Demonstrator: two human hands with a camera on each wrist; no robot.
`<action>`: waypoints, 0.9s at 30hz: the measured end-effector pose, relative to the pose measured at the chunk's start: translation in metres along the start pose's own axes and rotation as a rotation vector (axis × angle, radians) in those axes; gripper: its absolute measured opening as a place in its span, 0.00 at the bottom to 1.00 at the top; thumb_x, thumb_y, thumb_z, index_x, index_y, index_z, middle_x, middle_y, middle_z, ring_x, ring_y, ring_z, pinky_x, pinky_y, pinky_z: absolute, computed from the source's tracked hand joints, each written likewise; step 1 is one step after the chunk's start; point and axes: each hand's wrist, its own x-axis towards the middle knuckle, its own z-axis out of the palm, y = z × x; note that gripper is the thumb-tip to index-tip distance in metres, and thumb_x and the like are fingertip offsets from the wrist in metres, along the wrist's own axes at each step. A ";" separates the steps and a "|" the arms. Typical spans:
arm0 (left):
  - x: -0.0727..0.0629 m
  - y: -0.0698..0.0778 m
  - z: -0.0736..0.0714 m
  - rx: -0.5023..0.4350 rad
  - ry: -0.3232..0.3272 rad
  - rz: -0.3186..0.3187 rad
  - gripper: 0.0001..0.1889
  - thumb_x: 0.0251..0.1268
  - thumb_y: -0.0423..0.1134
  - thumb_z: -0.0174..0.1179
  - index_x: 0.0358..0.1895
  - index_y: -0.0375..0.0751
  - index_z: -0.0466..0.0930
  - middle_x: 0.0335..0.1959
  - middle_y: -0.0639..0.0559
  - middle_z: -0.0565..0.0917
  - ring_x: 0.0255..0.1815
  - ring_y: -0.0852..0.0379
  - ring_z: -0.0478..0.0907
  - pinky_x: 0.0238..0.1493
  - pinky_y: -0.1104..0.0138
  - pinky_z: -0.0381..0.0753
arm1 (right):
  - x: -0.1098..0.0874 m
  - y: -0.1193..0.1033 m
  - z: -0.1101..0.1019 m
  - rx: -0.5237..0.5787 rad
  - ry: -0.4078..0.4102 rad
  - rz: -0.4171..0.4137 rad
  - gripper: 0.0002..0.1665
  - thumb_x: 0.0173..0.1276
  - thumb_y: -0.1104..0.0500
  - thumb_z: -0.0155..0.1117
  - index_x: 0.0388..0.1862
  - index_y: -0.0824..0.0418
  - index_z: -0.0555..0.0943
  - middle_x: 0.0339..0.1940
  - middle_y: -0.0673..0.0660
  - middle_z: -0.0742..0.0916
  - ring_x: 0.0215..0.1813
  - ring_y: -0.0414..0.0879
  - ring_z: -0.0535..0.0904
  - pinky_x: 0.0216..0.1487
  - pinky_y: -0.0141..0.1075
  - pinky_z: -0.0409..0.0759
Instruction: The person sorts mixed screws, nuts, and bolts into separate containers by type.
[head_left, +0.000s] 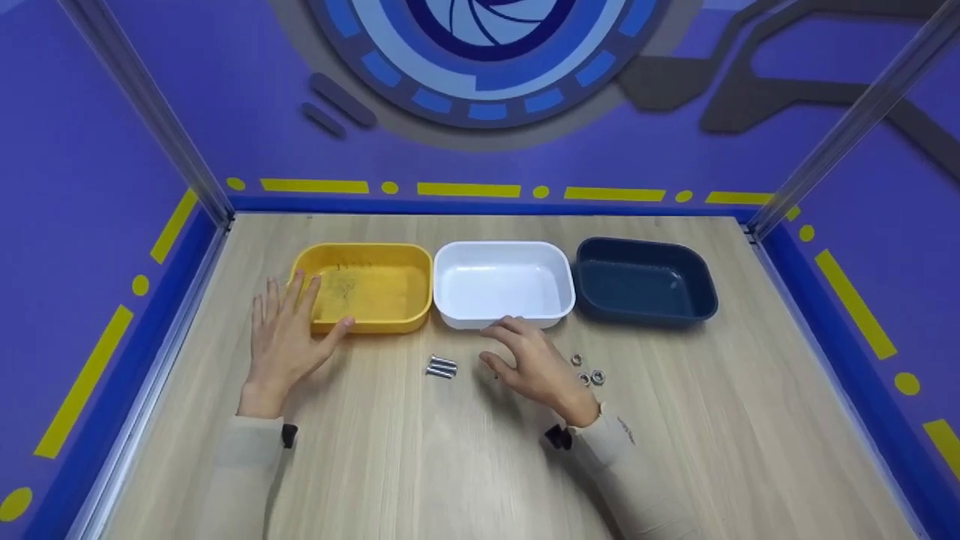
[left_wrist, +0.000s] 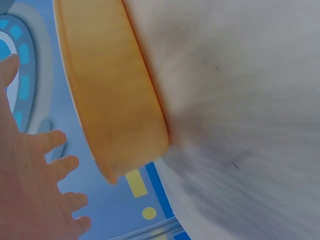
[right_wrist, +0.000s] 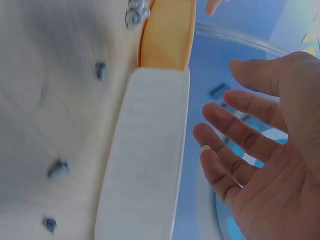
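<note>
My left hand is spread over the front left corner of a yellow bin, fingers straight and apart. Its fingers also show beside the bin's outer wall in the left wrist view. Just in front of the white bin, my right hand hovers with relaxed, slightly bent fingers. In the right wrist view its palm faces the camera and holds nothing. Several metal bolts lie together between the hands. To the right of the right hand are three hex nuts, one partly hidden by another.
A dark blue bin stands right of the white one, completing a row across the wooden table. Another small metal piece lies near the white bin. Purple panels and metal posts enclose the table's back and sides.
</note>
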 end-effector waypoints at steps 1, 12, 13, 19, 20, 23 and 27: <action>0.000 -0.002 -0.001 -0.006 -0.005 -0.004 0.53 0.71 0.75 0.55 0.86 0.43 0.57 0.89 0.37 0.51 0.88 0.24 0.37 0.86 0.33 0.32 | 0.000 -0.002 0.002 0.012 -0.013 0.010 0.19 0.75 0.53 0.73 0.60 0.57 0.87 0.55 0.53 0.89 0.58 0.48 0.85 0.63 0.45 0.85; 0.006 -0.023 -0.003 -0.031 0.008 -0.009 0.51 0.73 0.72 0.56 0.86 0.39 0.57 0.89 0.36 0.51 0.88 0.24 0.37 0.85 0.31 0.36 | 0.010 -0.007 0.033 0.136 -0.162 0.034 0.15 0.73 0.58 0.74 0.54 0.64 0.89 0.50 0.56 0.90 0.54 0.50 0.87 0.59 0.45 0.87; 0.007 -0.024 -0.002 -0.035 0.007 -0.008 0.51 0.73 0.71 0.56 0.86 0.39 0.56 0.89 0.36 0.50 0.88 0.24 0.37 0.85 0.31 0.36 | 0.011 -0.006 0.035 0.136 -0.171 0.032 0.14 0.72 0.59 0.74 0.53 0.64 0.89 0.49 0.56 0.91 0.53 0.50 0.87 0.58 0.45 0.87; 0.010 -0.031 -0.001 -0.040 0.008 -0.012 0.52 0.75 0.71 0.54 0.87 0.36 0.52 0.89 0.36 0.50 0.88 0.26 0.37 0.85 0.32 0.36 | 0.012 -0.006 0.049 0.154 -0.226 0.068 0.13 0.71 0.60 0.74 0.52 0.62 0.91 0.43 0.55 0.90 0.44 0.46 0.85 0.49 0.41 0.88; 0.010 -0.032 -0.001 -0.039 0.006 -0.014 0.52 0.75 0.71 0.53 0.87 0.36 0.51 0.89 0.36 0.50 0.88 0.26 0.37 0.86 0.32 0.36 | 0.012 -0.007 0.050 0.157 -0.230 0.075 0.12 0.71 0.60 0.74 0.52 0.62 0.91 0.42 0.55 0.90 0.43 0.45 0.85 0.48 0.40 0.87; 0.010 -0.035 -0.001 -0.040 -0.016 -0.020 0.54 0.76 0.71 0.52 0.87 0.35 0.48 0.89 0.35 0.48 0.89 0.27 0.36 0.86 0.33 0.34 | 0.013 -0.008 0.052 0.158 -0.235 0.084 0.10 0.71 0.61 0.74 0.49 0.61 0.91 0.40 0.53 0.89 0.40 0.43 0.83 0.45 0.38 0.86; 0.013 -0.039 0.001 -0.040 -0.053 -0.017 0.54 0.76 0.72 0.51 0.88 0.36 0.44 0.89 0.36 0.46 0.89 0.28 0.35 0.87 0.35 0.34 | 0.013 -0.008 0.051 0.162 -0.239 0.103 0.09 0.70 0.62 0.74 0.48 0.60 0.92 0.39 0.52 0.89 0.39 0.41 0.82 0.43 0.35 0.85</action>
